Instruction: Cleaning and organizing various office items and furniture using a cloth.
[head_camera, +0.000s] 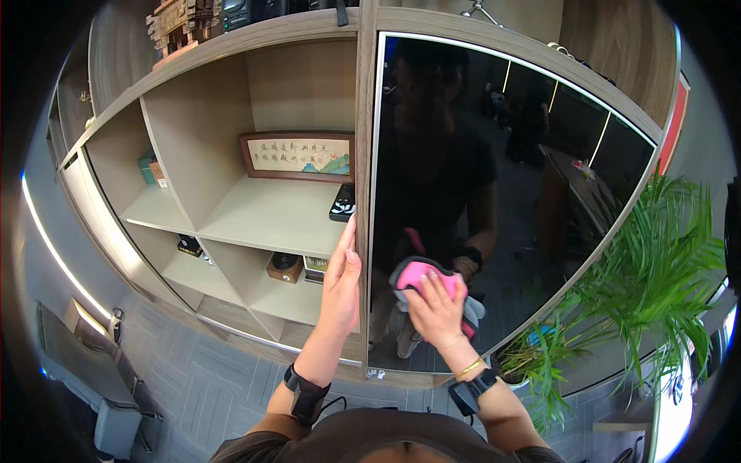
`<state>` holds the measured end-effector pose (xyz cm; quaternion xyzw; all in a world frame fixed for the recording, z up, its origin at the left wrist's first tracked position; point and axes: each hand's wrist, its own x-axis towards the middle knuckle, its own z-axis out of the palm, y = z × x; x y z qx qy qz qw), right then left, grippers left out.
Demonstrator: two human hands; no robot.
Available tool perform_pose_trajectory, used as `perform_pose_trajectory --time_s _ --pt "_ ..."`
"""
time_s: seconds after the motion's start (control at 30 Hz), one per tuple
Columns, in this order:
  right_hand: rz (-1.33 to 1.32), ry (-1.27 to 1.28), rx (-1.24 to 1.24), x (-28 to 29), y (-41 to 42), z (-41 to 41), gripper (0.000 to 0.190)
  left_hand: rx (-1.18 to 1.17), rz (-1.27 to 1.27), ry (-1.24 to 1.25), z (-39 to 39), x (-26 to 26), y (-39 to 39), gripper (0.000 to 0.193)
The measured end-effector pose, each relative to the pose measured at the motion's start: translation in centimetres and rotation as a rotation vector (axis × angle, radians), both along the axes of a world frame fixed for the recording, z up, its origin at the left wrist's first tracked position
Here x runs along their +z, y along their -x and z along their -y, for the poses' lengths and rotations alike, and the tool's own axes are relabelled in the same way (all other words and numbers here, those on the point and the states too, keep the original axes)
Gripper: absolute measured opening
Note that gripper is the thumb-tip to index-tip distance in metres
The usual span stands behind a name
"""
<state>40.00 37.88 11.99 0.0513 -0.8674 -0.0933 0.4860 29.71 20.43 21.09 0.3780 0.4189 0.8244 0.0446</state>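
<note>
My right hand (pixel 437 309) presses a pink cleaning cloth (pixel 419 272) with a dark grey border against the glossy black glass door (pixel 440 173) of a cabinet. A grey part and a darker red edge of cloth show beside that hand. My left hand (pixel 344 278) holds nothing; it rests flat and upright along the wooden upright (pixel 363 191) between the door and the open shelves. Its fingertips are near a black box (pixel 343 202) with white marks on the shelf. Behind the box leans a framed picture (pixel 298 156) bearing writing and painted mountains.
Open shelves (pixel 266 211) at left hold small boxes (pixel 283 266). Ornaments (pixel 182 29) stand on the ledge above. A leafy potted plant (pixel 654 243) touches the door's right side in view. A grey chair (pixel 87 370) stands at lower left on the patterned floor (pixel 191 370).
</note>
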Motion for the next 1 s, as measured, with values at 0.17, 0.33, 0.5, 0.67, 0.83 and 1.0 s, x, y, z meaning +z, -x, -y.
perform_pose_trajectory --time_s 0.17,0.33,0.5,0.67,0.83,1.0 --pt "-0.149 0.031 -0.2 2.0 -5.4 -8.1 0.034 0.017 0.012 0.026 0.4 0.6 -0.6 0.059" --pt "-0.499 -0.008 -0.346 9.6 -9.0 -14.8 0.048 0.244 -0.003 0.107 -1.2 -0.5 -1.5 0.057" --pt "-0.617 0.202 -0.417 9.1 -8.7 -15.3 0.056 0.294 -0.052 0.091 -1.6 -0.5 -1.4 0.058" --pt "-0.655 0.441 -0.404 2.4 -6.8 -13.2 0.058 0.237 -0.049 0.074 -2.2 -0.3 -1.2 0.058" --pt "-0.542 0.289 -0.311 6.7 -2.4 -6.6 0.058 0.216 -0.017 0.031 -1.4 -1.3 0.1 0.058" --pt "-0.382 0.184 -0.136 10.4 1.0 -1.2 0.061 0.103 0.044 -0.014 -0.7 0.4 -1.2 0.058"
